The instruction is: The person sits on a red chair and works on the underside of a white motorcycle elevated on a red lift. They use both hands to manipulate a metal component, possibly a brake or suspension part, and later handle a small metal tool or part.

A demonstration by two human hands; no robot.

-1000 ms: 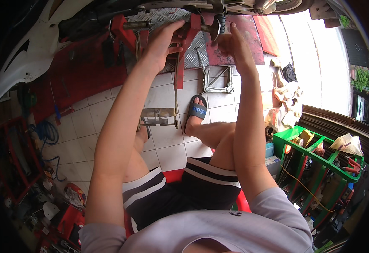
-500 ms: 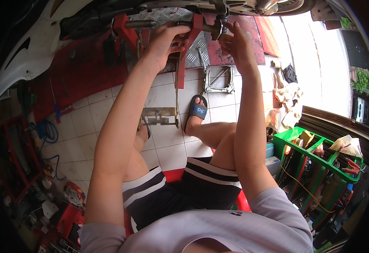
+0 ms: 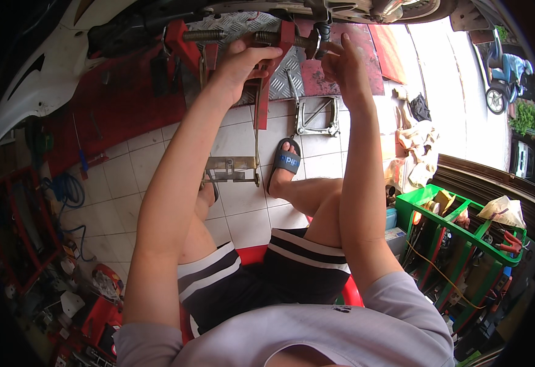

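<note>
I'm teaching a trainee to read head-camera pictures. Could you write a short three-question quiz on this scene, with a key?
1. True or false: the green tray stands on the right side of the view.
2. Multiple choice: what colour is the coiled hose on the floor?
A. Red
B. Green
C. Blue
3. Short answer: a threaded rod shows on both sides of a red post. Which hand is nearer the rod's right end?

Key:
1. True.
2. C.
3. The right hand.
</note>
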